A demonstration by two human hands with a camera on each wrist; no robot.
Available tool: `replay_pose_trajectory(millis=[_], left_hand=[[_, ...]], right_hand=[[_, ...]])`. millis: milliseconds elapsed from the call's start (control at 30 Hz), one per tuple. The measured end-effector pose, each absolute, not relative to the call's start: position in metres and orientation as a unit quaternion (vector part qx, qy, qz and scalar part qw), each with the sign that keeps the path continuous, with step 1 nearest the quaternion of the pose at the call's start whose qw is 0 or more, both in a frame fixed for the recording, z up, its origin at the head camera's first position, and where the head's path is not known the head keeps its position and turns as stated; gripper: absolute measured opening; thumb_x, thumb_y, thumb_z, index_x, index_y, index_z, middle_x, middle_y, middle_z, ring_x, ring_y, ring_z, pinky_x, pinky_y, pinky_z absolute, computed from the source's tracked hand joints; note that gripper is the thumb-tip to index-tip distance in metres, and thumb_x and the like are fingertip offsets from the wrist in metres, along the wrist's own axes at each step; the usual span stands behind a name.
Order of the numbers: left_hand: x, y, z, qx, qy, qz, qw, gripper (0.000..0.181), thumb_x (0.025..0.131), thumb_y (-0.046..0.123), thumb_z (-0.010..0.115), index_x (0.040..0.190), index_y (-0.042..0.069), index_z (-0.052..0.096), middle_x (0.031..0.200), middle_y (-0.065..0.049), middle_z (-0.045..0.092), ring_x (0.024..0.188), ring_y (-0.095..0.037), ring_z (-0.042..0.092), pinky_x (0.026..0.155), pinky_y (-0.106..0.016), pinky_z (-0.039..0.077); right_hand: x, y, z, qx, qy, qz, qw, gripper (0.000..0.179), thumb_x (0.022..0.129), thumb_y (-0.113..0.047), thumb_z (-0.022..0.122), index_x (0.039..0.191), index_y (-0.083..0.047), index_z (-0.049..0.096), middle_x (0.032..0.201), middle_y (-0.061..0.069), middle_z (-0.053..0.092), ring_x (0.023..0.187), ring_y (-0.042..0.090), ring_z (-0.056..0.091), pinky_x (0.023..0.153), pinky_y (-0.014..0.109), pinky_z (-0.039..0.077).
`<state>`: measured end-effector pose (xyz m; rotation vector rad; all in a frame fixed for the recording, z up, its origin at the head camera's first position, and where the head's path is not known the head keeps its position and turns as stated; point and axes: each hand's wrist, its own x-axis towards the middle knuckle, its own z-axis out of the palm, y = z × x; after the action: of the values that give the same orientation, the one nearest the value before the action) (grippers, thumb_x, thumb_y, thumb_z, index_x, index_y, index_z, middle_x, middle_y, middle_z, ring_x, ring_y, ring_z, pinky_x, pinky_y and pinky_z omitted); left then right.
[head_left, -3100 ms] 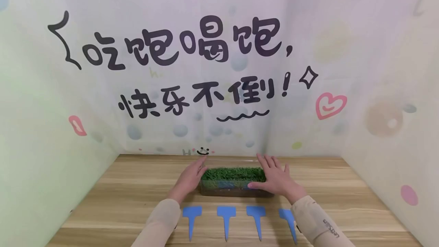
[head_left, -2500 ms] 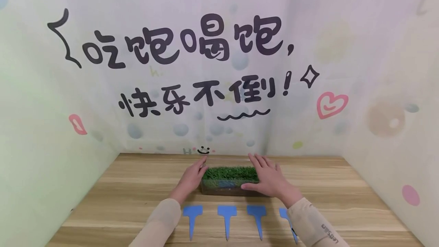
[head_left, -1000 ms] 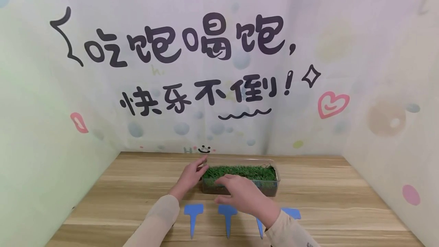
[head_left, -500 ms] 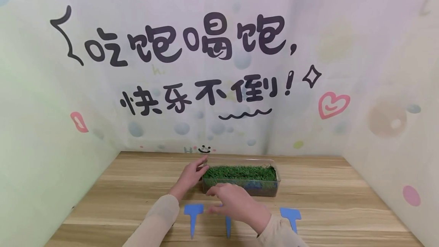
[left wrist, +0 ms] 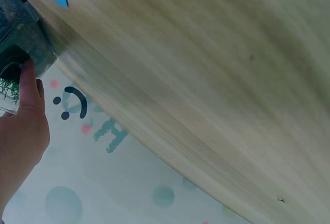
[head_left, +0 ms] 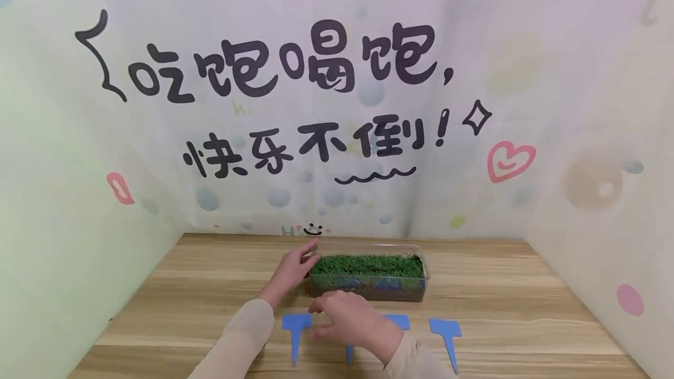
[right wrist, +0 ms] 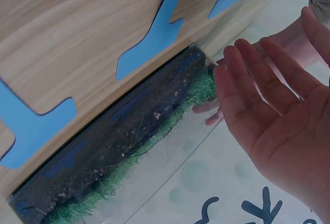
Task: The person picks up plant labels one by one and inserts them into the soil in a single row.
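A clear plastic box (head_left: 368,295) with dark soil and green grass (head_left: 374,263) stands on the table. My left hand (head_left: 289,274) touches its left end, the fingers fairly straight in the left wrist view. My right hand (head_left: 353,321) hovers in front of the box, holding nothing; the right wrist view shows its palm with fingers apart and loosely bent. Below it lie blue T-shaped plant labels: a left label (head_left: 296,323), two partly covered by the hand, and a right label (head_left: 446,328).
The wooden table (head_left: 516,297) meets a printed cloth wall (head_left: 316,203) just behind the box. Cloth walls also rise on the left and right sides.
My right hand has left the right end of the box and moved left, then down toward the labels. The left hand has stayed at the left end. The box has not visibly moved.
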<state>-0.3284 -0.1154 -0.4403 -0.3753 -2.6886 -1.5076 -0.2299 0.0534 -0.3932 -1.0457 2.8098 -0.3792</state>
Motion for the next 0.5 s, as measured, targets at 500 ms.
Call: replay_pose_trajectory(millis=[500], left_hand=[[-0.326,-0.115,-0.439,-0.126,-0.864,-0.486,0.027,0.049,0.103,0.015,0.054,0.151,0.01,0.045,0.146,-0.021,0.052,0.129,-0.041,0.056,0.098,-0.046,0.053]], right_hand=[[-0.232,0.034,-0.407,-0.336,0.93,-0.131,0.07,0.02,0.086,-0.038,0.077,0.09,-0.019,0.075,0.075,-0.011,0.065,0.063,-0.002,0.055,0.06,0.018,0.046]])
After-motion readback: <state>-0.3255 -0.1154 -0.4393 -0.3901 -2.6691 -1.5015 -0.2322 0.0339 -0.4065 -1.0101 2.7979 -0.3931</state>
